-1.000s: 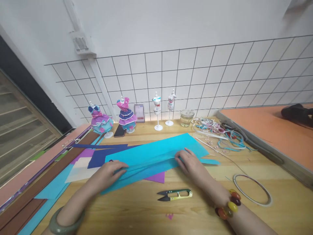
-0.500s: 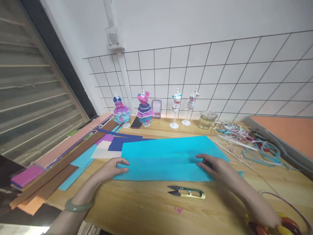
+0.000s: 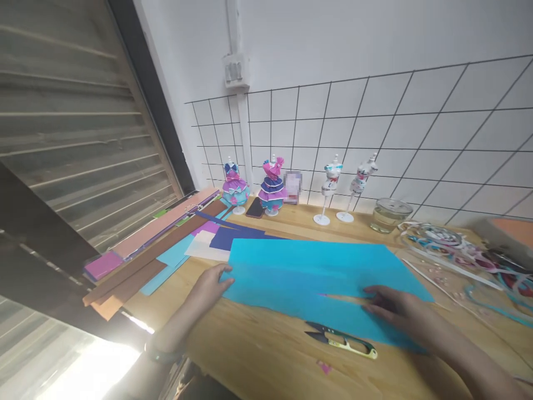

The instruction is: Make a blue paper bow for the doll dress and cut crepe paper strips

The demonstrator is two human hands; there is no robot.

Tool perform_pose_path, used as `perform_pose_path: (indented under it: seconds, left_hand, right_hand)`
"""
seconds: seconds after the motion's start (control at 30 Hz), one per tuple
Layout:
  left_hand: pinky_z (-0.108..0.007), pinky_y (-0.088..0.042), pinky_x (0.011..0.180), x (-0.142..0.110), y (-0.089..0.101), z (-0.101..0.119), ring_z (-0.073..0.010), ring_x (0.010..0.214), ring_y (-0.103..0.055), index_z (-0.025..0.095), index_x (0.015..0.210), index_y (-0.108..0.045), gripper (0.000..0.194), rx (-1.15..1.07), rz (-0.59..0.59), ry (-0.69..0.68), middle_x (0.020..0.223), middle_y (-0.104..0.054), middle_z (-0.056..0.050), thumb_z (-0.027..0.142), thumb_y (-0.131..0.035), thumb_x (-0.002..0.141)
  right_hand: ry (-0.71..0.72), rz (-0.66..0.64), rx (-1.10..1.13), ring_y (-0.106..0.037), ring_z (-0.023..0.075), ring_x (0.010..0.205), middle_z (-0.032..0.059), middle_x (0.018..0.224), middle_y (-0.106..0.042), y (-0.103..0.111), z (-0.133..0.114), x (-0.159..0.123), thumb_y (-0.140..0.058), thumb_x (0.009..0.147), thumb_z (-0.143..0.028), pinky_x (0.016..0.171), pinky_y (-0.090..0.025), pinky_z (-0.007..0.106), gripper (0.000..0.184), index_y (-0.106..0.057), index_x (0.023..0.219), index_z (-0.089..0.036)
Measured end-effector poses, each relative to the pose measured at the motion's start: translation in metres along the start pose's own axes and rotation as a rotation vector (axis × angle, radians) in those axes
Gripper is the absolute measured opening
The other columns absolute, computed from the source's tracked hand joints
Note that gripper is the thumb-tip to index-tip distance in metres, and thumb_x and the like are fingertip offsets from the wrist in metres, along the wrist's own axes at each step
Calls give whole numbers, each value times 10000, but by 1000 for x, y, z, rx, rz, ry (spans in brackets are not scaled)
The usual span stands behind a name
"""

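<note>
A wide bright blue sheet, paper or thin cloth, lies on the wooden table in front of me. My left hand is at its left edge, thumb and fingers apart. Over its right part, my right hand has loosely curved fingers with thumb and forefinger apart, slightly blurred. A narrow gap in the blue, widening toward this hand, shows wood beneath; whether it is a cut or the edge between two pieces I cannot tell. Thread snips lie by the sheet's near edge, with a small pink scrap closer to me.
Brown, peach, purple and light blue sheets are piled at the left. Behind stand two small dressed mannequins, two white ones, a phone and a glass jar. Tangled ribbons lie at the right.
My view has turned left, so the scene shifts right. The gap in the blue has opened, and the near right part has swung toward me along with my right hand.
</note>
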State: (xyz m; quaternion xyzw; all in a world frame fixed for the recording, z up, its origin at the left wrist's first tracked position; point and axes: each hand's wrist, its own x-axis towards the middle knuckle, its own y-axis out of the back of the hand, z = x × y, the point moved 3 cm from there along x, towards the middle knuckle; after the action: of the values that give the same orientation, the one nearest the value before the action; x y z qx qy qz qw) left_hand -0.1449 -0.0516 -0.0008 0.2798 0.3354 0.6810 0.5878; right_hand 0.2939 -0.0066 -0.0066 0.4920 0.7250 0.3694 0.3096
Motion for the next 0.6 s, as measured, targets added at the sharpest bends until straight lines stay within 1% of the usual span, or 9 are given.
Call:
perform_pose_path:
  seconds: [0.1,0.2,0.3,0.4,0.5,0.57,0.6]
  left_hand:
    - [-340,-413,810,-6,4,1,-256,986,-540,209,1091,-586,410,20,16,11,1067,-610,-76,427,-489,758]
    - [-353,-416,813,-10,6,1,-255,980,-547,210,1115,-569,409,40,2,14,1055,-614,-76,417,-467,777]
    - [-340,-425,788,-15,7,1,-244,946,-558,209,1124,-563,411,36,9,20,1020,-620,-71,411,-469,779]
    - [-326,-426,770,-20,6,2,-234,916,-564,203,1132,-558,416,46,17,28,975,-624,-67,405,-479,777]
    - [-318,-421,762,-26,6,3,-228,903,-563,218,1140,-550,404,75,24,38,961,-624,-59,394,-477,784]
    - [-312,-419,754,-29,7,5,-224,893,-565,236,1145,-544,393,87,24,40,956,-624,-48,387,-475,788]
    - [-309,-418,750,-31,7,6,-221,887,-565,242,1146,-542,390,89,23,38,956,-622,-43,383,-474,789]
  right_hand:
    - [33,11,-19,-647,244,814,54,949,-703,-2,3,0,-468,791,-496,686,-502,314,361,-674,931,-235]
    - [45,36,-28,-656,266,808,48,938,-710,1,0,-1,-471,793,-468,673,-511,338,291,-690,832,-280]
    - [30,60,-17,-659,288,811,68,949,-707,4,-2,-3,-474,795,-464,662,-513,355,262,-694,775,-324]
    - [19,70,-16,-660,302,806,84,958,-703,4,3,-2,-494,778,-480,660,-513,372,245,-701,788,-347]
    - [-5,85,-27,-656,304,843,89,1020,-685,2,17,1,-526,739,-516,687,-513,373,271,-709,844,-347]
    - [-3,98,-34,-652,301,866,81,1044,-677,-2,27,5,-545,707,-533,694,-515,369,288,-716,848,-350]
    - [10,135,-50,-655,296,857,73,1030,-683,-3,31,6,-559,688,-537,689,-517,359,282,-720,829,-356]
